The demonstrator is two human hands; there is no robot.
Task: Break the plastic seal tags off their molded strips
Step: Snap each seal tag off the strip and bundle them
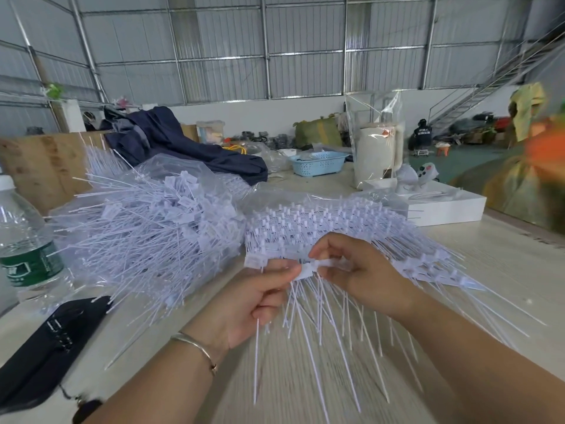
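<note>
Both hands meet over the wooden table point(504, 270), just in front of the stack of molded strips point(321, 228). Left hand point(244, 301) pinches a flat white seal tag point(305, 270) between thumb and forefinger, with a few tails gripped in the curled lower fingers, one sticking down below the palm. Right hand point(360, 270) pinches the neighbouring tag on the same strip, fingers curled round it, the two thumbs nearly touching. The strip's thin tails fan down toward the camera from the hands, blurred. Left of the stack, touching it, sits a heap of loose separated tags point(146, 228) on a clear plastic bag. Further left of the stack: a water bottle point(27, 249) with green label, and a black pouch point(49, 347) lying flat nearer the camera. Behind the stack: dark blue cloth point(177, 142), light blue basket point(318, 162). Right of the stack: white box point(443, 206). Silver bracelet point(198, 350) on left wrist
</note>
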